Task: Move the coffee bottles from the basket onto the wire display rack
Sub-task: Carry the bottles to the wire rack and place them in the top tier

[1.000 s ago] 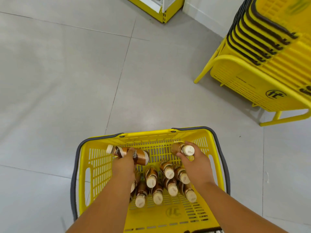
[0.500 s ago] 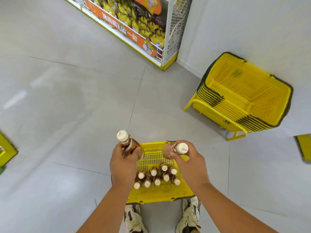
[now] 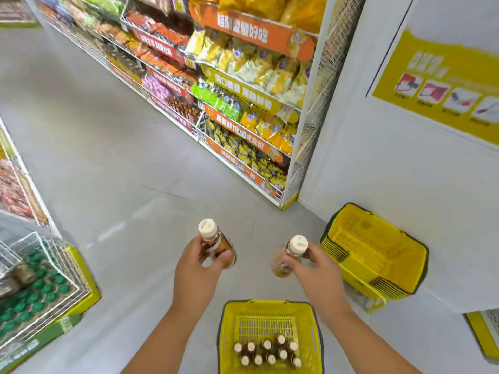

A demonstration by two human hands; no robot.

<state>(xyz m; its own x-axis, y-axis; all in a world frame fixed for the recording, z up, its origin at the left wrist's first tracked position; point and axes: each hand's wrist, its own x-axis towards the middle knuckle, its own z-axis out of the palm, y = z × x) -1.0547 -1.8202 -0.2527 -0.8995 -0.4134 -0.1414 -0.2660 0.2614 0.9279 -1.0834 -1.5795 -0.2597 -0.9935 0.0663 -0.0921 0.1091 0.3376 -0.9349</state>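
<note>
The scene is dominated by a long snack shelf (image 3: 243, 85) that is seen running from ten o'clock to three o'clock across the upper half of the view, with a white wall (image 3: 391, 171) and a yellow poster (image 3: 442, 85) set at two o'clock. A stack of empty yellow baskets (image 3: 372, 252) is seen leaning against that wall at four o'clock. At eight o'clock, at the left edge, a wire display rack (image 3: 40, 265) is seen, partly filled with green-capped bottles (image 3: 32, 300); whether this is the rack meant by the task cannot be told for certain, though it is judged the likeliest. On the floor at six o'clock the yellow basket (image 3: 307, 319) is placed, and about ten coffee bottles (image 3: 266, 353) are seen standing upright in its near end, caps up. Above it, well clear of the rim, two more are held: one coffee bottle (image 3: 216, 244) is grasped round its body by the left hand (image 3: 197, 268) at eleven o'clock of the basket, and a second bottle (image 3: 290, 255) is gripped near its neck by the right hand (image 3: 316, 271) at one o'clock. No coffee bottle can be made out on the rack, so the task is judged to be near its start: two bottles are lifted out but not yet shelved, and the rest remain to be carried across.
</note>
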